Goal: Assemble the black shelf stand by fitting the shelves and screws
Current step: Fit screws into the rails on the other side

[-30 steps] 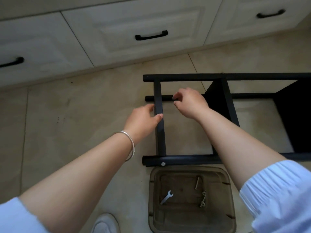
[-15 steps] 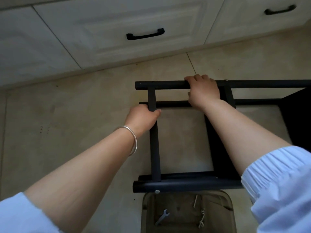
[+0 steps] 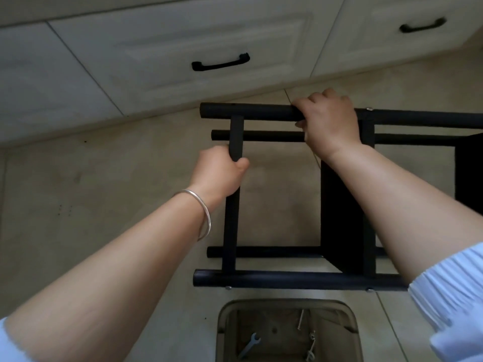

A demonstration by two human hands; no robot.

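The black shelf stand [image 3: 287,279] lies on its side on the tiled floor, its round posts running left to right. My left hand [image 3: 222,171] grips the flat black crossbar [image 3: 236,137] at the stand's left end. My right hand [image 3: 329,121] is curled round the far upper post [image 3: 248,112]. A black shelf panel [image 3: 339,218] stands fitted between the posts, partly hidden by my right forearm. Silver screw heads [image 3: 228,287] show on the near post.
A clear brownish tray [image 3: 224,317] sits on the floor in front of the stand, holding a small wrench [image 3: 249,346] and loose screws [image 3: 300,318]. White cabinet drawers with black handles [image 3: 220,62] run along the back. A second dark panel [image 3: 470,173] is at the right edge.
The stand has risen toward me at its far side. My right hand moved from the lower far post up onto the upper far post and closed round it. The left hand kept its grip.
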